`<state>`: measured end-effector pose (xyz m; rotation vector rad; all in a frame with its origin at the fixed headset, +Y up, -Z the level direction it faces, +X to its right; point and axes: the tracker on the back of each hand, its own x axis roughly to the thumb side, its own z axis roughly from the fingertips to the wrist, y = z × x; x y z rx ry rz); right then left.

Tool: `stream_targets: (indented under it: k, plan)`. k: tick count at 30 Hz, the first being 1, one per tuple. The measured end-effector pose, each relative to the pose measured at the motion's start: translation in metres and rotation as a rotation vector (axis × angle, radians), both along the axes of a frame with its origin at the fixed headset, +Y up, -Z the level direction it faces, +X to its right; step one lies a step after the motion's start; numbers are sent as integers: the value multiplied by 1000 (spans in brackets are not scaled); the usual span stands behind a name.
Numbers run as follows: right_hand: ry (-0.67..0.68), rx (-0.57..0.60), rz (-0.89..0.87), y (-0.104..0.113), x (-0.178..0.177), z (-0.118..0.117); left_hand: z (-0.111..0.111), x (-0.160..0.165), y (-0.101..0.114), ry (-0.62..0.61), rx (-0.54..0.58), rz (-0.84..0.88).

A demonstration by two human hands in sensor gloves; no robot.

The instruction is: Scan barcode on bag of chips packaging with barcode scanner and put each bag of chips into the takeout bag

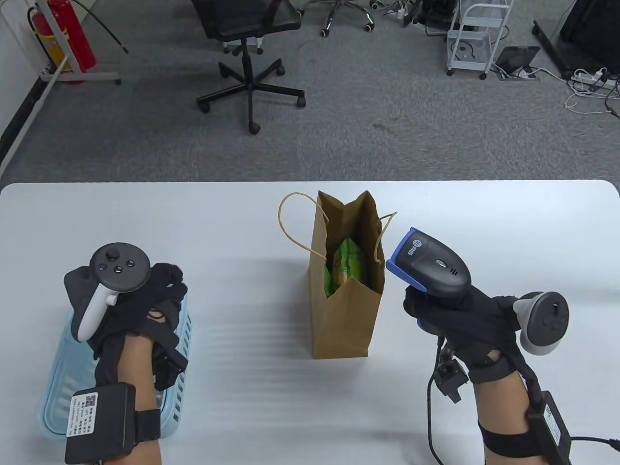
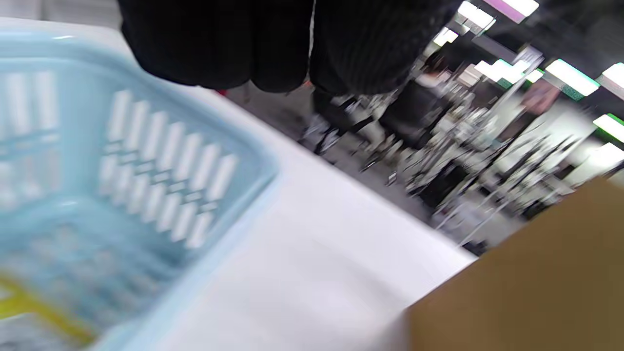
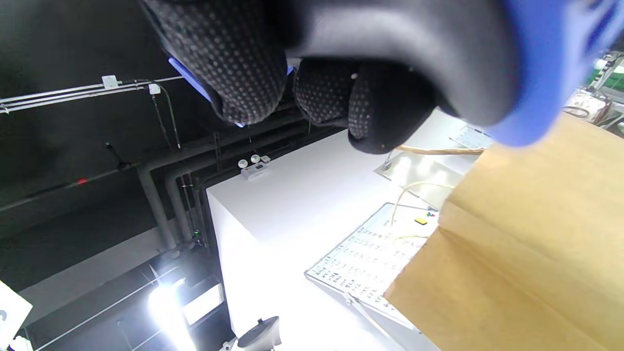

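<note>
A brown paper takeout bag [image 1: 345,315] stands upright and open at the table's middle, with a green bag of chips [image 1: 348,263] inside it. My right hand [image 1: 438,312] grips the black and blue barcode scanner [image 1: 433,261] just right of the bag, its head pointing towards the bag's top. In the right wrist view my fingers [image 3: 234,58] wrap the scanner [image 3: 414,53] beside the bag [image 3: 526,234]. My left hand [image 1: 167,286] hovers over the light blue basket [image 1: 181,382], fingers loosely bent and holding nothing. In the blurred left wrist view a yellow-edged packet [image 2: 34,307] lies in the basket [image 2: 234,161].
The white table [image 1: 232,252] ends at its far edge just behind the bag. Beyond it on the carpet stand an office chair [image 1: 247,48], a fire extinguisher [image 1: 63,34] and a white cart [image 1: 477,34]. Cables trail from my right wrist.
</note>
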<state>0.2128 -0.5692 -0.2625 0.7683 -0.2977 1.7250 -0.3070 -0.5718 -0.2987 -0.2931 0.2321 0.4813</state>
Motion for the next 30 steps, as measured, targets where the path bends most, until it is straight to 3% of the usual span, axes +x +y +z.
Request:
stream_targets:
  k: [4,6,10,19,23,30]
  plan:
    - [-10,-14,20,-4,-2,-3,-4,-20,-35,-11,-212,-99]
    - [-16,-21,35,-6,-3,-5,-6,-29,-56,7,-371,-217]
    - [-28,-33,50,-9,-4,-9,-9,-37,-88,-32,-495,-252]
    - [-53,-63,107,-19,-11,-18,-15,-36,-139,-144,-680,-245]
    - [-54,-68,112,-20,-12,-19,-17,-36,-149,-164,-738,-251]
    - [-55,-68,102,-18,-10,-19,-18,-36,-150,-144,-728,-305]
